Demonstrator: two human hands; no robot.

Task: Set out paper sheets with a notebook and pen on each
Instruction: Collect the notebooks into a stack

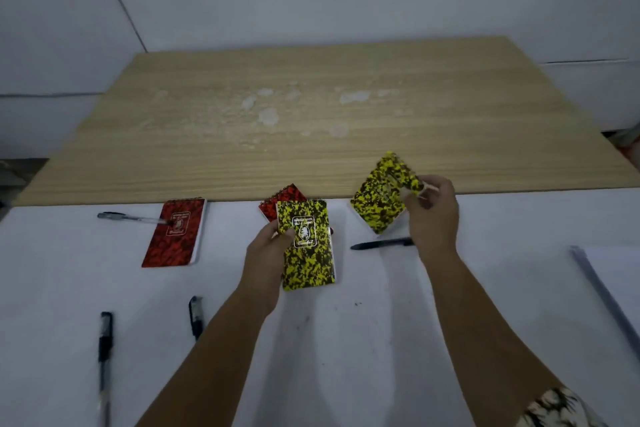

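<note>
My left hand (266, 253) grips a yellow-and-black spiral notebook (308, 246) by its left edge, with a red notebook (282, 199) stacked under it and peeking out at the top. My right hand (433, 215) holds a second yellow-and-black notebook (379, 196), tilted and lifted just above the white surface. A red notebook (176, 232) lies flat at the left with a clear pen (133, 218) resting across its top corner. A black pen (381, 244) lies below the right hand's notebook. Two more pens lie nearer me, one (196, 315) beside my left forearm and another (105, 354) further left.
A stack of white paper sheets (613, 284) sits at the right edge. The white surface (346, 340) covers the near part of the table; the bare wood tabletop (311, 121) stretches behind it to a pale wall.
</note>
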